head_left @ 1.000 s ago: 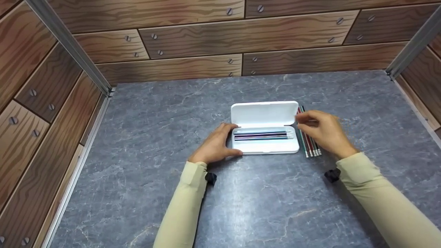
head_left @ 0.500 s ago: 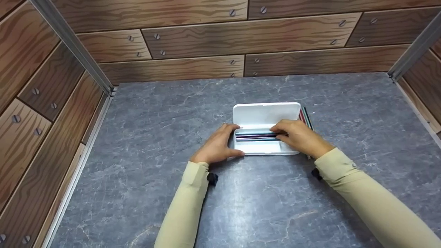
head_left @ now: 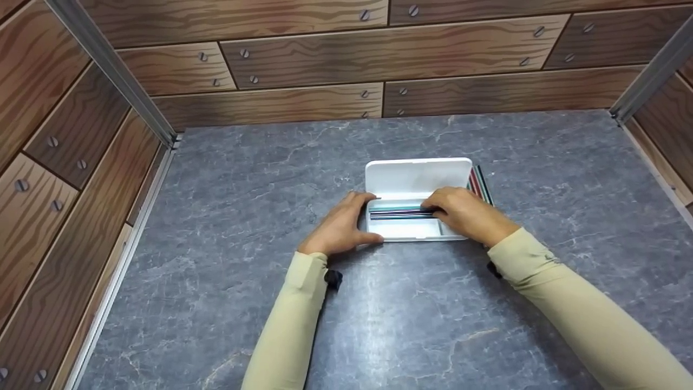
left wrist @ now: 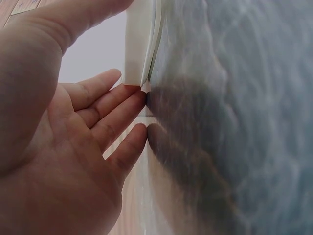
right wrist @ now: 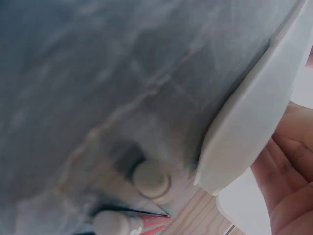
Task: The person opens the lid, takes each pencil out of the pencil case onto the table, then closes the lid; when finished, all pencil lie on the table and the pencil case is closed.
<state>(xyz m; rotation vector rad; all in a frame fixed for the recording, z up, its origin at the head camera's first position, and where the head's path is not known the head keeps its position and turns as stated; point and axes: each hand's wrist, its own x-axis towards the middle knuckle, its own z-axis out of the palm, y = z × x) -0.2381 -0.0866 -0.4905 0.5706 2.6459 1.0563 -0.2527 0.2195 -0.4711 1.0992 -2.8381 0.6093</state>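
Midway, roughly, between the left and right edges of the grey desk (head_left: 243,216) and well in from its far edge, a white case (head_left: 409,230) lay with its lid (head_left: 417,177) standing up along the far side. Pencils (head_left: 398,213) lay side by side inside, running left to right, with a bare strip between them and the near edge. The left hand (head_left: 340,225), thumb and fingers spread, braced the left end: thumb at the near left corner, a finger at the far left one. The right hand (head_left: 471,214) came in over the right end, fingers bent onto the pencils; whether they pinched one, I could not tell. Loose pencils (head_left: 480,186) lay on the desk just beside the case's right edge, partly covered by that hand.

Settling a pencil into the row seemed the step in hand. The left brace suited it, since so light-looking a case could slide under a push; gentle, even pressure at both corners was enough. The right fingertips did best to lower the pencil flat and parallel, then lift straight out, clear of the lid. A crossed pencil risked spoiling the row.
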